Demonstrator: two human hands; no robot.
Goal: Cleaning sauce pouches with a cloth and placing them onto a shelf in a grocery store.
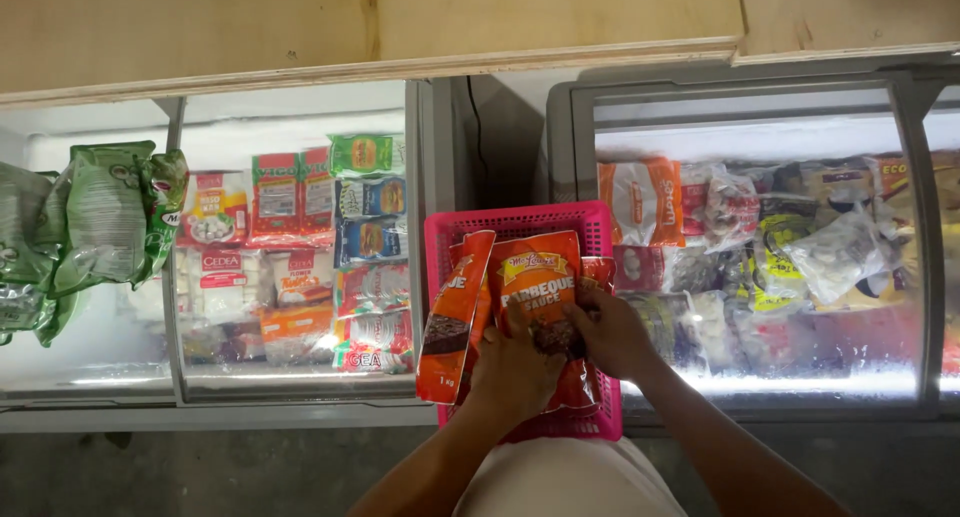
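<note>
While the orange sauce pouches (pixel 540 297) stand packed on end in the pink basket (pixel 520 222), we see both hands working among them. The left hand (pixel 515 372) is closed over the lower edge of the front pouch, and the right hand (pixel 610 332) lies curled against that pouch's right side, so the two hands sit close together, clamped on the same pack. Another pouch (pixel 450 322) leans out to the left, tilted over the basket's rim, probably because the stack is being thumbed apart. The basket rests across the gap between two chest freezers, likely propped there to keep it within easy reach. Through the left freezer's glass lid (pixel 295 247) we see rows of red, white and blue frozen packs, with green bags (pixel 100 217) piled at the far left. The right freezer (pixel 760 257) holds mixed clear and coloured bags under its own lid.
</note>
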